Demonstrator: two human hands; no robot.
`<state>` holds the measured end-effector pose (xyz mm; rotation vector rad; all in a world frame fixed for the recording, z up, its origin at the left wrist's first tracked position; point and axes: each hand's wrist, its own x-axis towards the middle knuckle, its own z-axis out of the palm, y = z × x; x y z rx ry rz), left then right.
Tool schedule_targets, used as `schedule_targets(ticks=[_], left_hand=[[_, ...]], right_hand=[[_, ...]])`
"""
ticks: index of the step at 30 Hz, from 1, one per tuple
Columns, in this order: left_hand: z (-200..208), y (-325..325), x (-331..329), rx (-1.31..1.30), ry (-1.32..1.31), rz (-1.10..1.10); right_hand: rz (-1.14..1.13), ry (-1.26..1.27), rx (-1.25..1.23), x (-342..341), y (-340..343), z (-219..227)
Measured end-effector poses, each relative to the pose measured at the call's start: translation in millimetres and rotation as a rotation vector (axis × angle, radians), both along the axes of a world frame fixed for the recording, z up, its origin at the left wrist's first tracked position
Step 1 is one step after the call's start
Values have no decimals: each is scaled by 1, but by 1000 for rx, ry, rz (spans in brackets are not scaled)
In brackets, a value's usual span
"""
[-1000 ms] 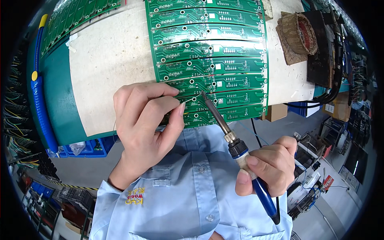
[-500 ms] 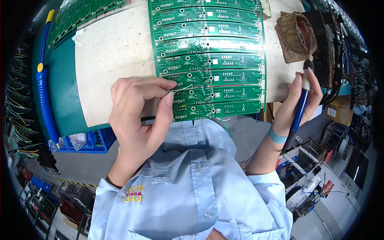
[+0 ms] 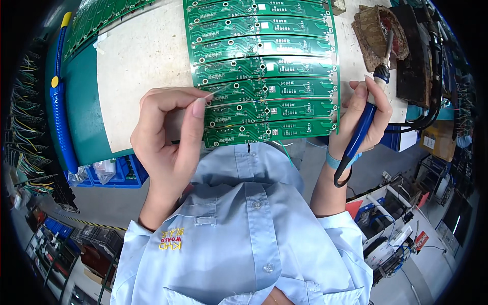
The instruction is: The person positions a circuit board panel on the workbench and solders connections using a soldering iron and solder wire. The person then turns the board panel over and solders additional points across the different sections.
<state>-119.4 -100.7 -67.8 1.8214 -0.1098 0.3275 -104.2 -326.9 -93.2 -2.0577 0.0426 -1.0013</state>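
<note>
My left hand (image 3: 170,127) pinches a thin pale wire (image 3: 219,92) between thumb and forefinger, over the left part of a green circuit board panel (image 3: 284,67). The panel is made of several long strips. A thin red wire (image 3: 300,99) lies across one of the nearer strips. In my right hand (image 3: 363,114) is a soldering iron (image 3: 360,131) with a blue handle, held like a pen beside the panel's right edge. Its metal tip points away from me, at the opening of a brown round pot (image 3: 373,31); whether they touch, I cannot tell.
A blue tube-shaped tool (image 3: 62,122) with yellow parts lies along the left of the green mat (image 3: 76,101). More green boards (image 3: 96,25) are at the far left. Blue bins (image 3: 119,175) sit below the bench edge. Black cables (image 3: 434,101) run at the right.
My right hand has drawn the soldering iron nearer and a little left, its tip now less deep over the pot. My left hand still pinches the wire, slightly further left. The view has shifted slightly.
</note>
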Motion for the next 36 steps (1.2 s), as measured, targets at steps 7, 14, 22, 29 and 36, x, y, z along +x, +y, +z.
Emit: schedule_targets(ticks=[7,14,22,29,36], left_hand=[[-3,24,1,-479,-124,119],[7,30,2,-218,-73,406],[-5,25,0,29,-172,404],[-11,31,1,89,-279,287],[-8,33,0,196,-267,249]], right_hand=[[-1,36,-67,-3,-4,-1],[-11,49,-93,-3,-3,-2],[-11,1,-20,1,1,-2],[-11,-7,-42,1,2,-1],[-28,-1,-44,0,4,0]])
